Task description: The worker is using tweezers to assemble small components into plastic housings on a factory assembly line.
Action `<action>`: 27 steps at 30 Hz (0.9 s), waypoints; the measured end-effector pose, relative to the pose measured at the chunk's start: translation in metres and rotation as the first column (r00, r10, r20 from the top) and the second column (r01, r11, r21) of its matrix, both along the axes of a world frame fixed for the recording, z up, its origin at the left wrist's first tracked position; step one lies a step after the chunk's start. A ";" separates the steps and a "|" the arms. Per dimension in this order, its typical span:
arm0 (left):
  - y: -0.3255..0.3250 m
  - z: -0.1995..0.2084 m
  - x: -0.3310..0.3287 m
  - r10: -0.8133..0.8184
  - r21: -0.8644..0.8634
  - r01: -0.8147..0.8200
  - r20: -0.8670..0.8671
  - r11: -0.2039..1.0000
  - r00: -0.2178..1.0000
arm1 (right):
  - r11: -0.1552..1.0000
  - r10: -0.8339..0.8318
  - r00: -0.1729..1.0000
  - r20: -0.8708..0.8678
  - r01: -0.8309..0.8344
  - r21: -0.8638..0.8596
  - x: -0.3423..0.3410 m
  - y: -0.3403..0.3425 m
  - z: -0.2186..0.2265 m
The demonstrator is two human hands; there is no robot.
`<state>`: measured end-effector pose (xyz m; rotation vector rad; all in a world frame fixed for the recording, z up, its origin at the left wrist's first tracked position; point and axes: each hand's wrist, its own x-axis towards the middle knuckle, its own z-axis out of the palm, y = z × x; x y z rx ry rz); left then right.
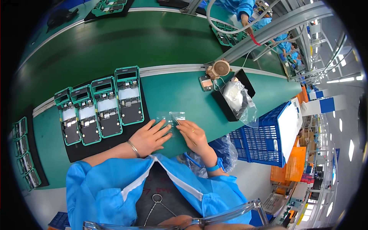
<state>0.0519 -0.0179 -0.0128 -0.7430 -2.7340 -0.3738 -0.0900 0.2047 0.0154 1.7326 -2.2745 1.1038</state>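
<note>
My left hand (152,138) lies palm down on the green worktop (166,92), its fingers stretched and slightly spread. The fingertips touch a small clear plastic sheet or strip (164,115). Just right of it my right hand (193,135) has thumb and fingers pinched together at the lower edge of a second clear strip (177,115). A thin, dark thing shows at those fingertips, too small to name. Left of my hands, several green-framed device housings (129,96) with circuit boards and white panels lie in a row on a black mat (147,115).
Ahead runs a dark green conveyor belt (165,38). A small brown fan (221,68) and a black box (226,106) with a clear plastic bag (234,96) stand at right. Beyond the table edge sits a blue crate (260,134). A co-worker's hand (245,21) is across the belt.
</note>
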 end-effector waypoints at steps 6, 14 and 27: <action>0.001 -0.007 -0.001 0.032 -0.051 -0.030 0.036 0.998 0.999 | 0.999 0.034 0.998 -0.049 -0.035 -0.011 -0.007 0.001 -0.010; -0.011 -0.002 0.013 0.047 0.090 -0.036 -0.125 0.995 0.991 | 0.994 0.112 0.973 -0.202 -0.113 0.003 -0.006 -0.051 0.016; -0.193 0.035 0.187 0.811 0.034 -0.825 -0.207 0.564 0.547 | 0.743 0.621 0.763 -0.179 -0.646 -0.178 0.104 -0.286 0.013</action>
